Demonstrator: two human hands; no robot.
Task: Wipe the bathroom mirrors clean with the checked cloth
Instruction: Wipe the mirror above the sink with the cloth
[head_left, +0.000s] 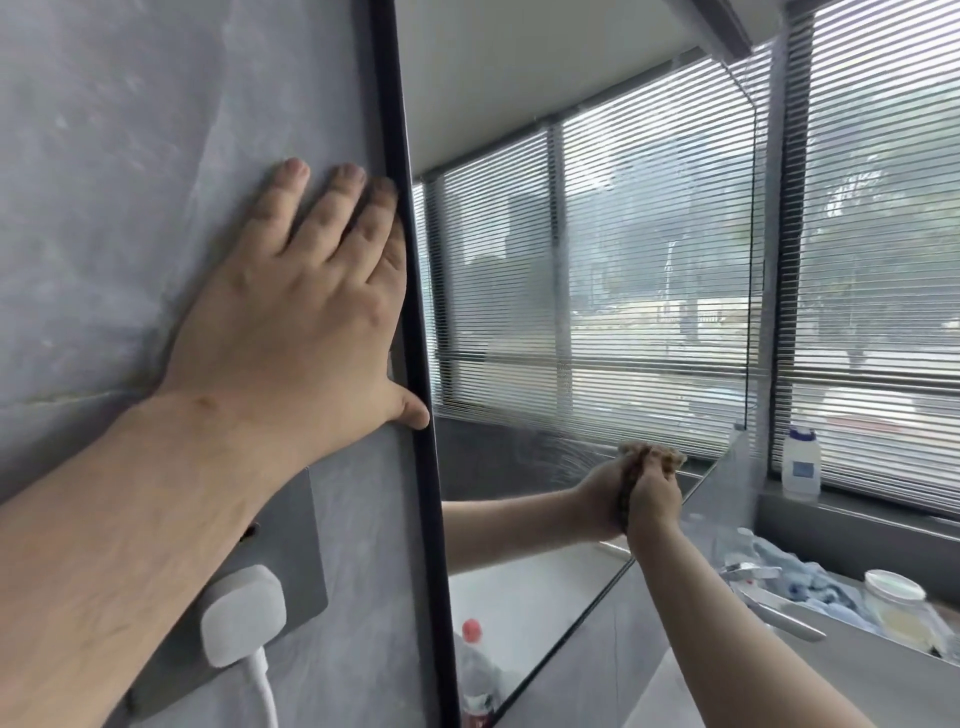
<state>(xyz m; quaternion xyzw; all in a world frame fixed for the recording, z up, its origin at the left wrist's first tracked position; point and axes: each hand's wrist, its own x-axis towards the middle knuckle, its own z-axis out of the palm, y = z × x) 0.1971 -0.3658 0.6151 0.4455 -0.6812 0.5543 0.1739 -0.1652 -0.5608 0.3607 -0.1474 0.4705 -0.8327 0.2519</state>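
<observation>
Two hands are in view: the left hand (301, 312) and the right hand (652, 493), with one cloth (655, 457) and one black-framed mirror (597, 291). Far right stand one white bottle (801, 465) and one lidded jar (897, 597); near the mirror's lower edge is one red-capped bottle (475, 670). On the left wall sits one white plug (244, 613).

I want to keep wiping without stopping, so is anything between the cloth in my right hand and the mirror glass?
Nothing visible: the right hand presses the brownish bunched cloth directly against the black-framed mirror near its lower right corner.
</observation>
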